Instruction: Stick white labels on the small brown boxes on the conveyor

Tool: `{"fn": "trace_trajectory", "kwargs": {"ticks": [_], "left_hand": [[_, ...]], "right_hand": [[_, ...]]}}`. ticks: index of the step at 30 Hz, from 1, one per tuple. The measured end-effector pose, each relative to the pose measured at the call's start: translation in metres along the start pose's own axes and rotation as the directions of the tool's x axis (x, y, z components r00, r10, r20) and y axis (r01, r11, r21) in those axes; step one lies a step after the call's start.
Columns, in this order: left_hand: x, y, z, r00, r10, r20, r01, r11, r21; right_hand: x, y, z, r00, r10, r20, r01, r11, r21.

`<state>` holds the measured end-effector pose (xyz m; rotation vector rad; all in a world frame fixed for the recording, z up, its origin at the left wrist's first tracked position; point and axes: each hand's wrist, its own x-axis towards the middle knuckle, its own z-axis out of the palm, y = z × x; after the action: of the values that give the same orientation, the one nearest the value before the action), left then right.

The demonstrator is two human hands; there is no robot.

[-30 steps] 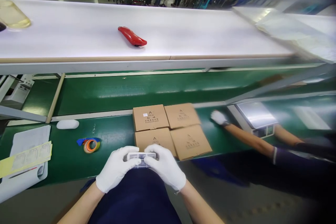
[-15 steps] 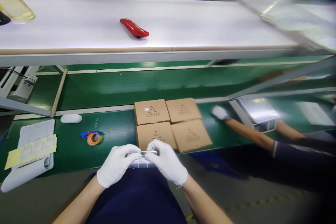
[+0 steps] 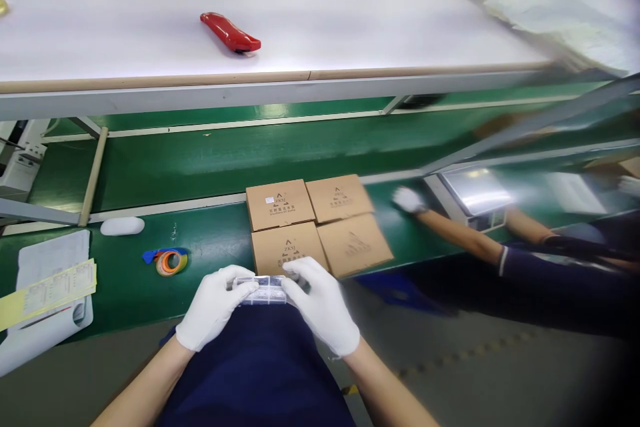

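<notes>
A small clear plastic compartment box (image 3: 269, 291) is held in front of my waist, divided by pale lines into little cells. What lies inside is too small to make out. My left hand (image 3: 214, 307), in a white glove, grips its left end with the thumb over the top. At the right end, my gloved right hand (image 3: 323, 307) pinches the box with its thumb and fingers. Just beyond my hands, several brown cardboard boxes (image 3: 283, 207) with black print stand together on the green bench (image 3: 210, 233).
Left on the bench are tape rolls (image 3: 171, 261), a white rounded object (image 3: 123, 226) and papers with a yellow form (image 3: 55, 290). A red cutter-like tool (image 3: 230, 32) lies on the white shelf (image 3: 125, 20). A co-worker's gloved hand (image 3: 409, 200) is beside a metal-topped device (image 3: 475, 190).
The plastic box has tilted, so more of its celled face shows between my hands. The view has shifted a little; the shelf and cardboard boxes appear higher and further left.
</notes>
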<state>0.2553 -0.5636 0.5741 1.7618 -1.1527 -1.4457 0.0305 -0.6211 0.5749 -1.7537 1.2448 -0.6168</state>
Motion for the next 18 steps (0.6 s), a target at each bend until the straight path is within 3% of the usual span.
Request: {"fn": "trace_trajectory", "kwargs": {"ticks": [8,11,14,18], "left_hand": [[0.004,-0.004,0.004,0.998,-0.048,0.049,0.048,0.999,0.001],[0.008,-0.016,0.007,0.992,-0.076,0.105,0.084,0.994,-0.071],[0.01,-0.035,0.006,0.981,-0.16,0.111,0.173,0.978,-0.117],[0.007,-0.06,-0.005,0.96,-0.277,0.049,0.281,0.95,-0.133]], "right_hand": [[-0.012,0.011,0.011,0.994,-0.108,-0.003,0.105,0.974,-0.201],[-0.014,0.023,0.013,0.996,-0.083,0.038,0.086,0.992,-0.095],[-0.005,0.049,0.01,0.996,0.091,0.013,-0.092,0.994,0.061],[0.027,0.098,0.007,0.928,0.372,0.015,-0.372,0.926,0.059]]}}
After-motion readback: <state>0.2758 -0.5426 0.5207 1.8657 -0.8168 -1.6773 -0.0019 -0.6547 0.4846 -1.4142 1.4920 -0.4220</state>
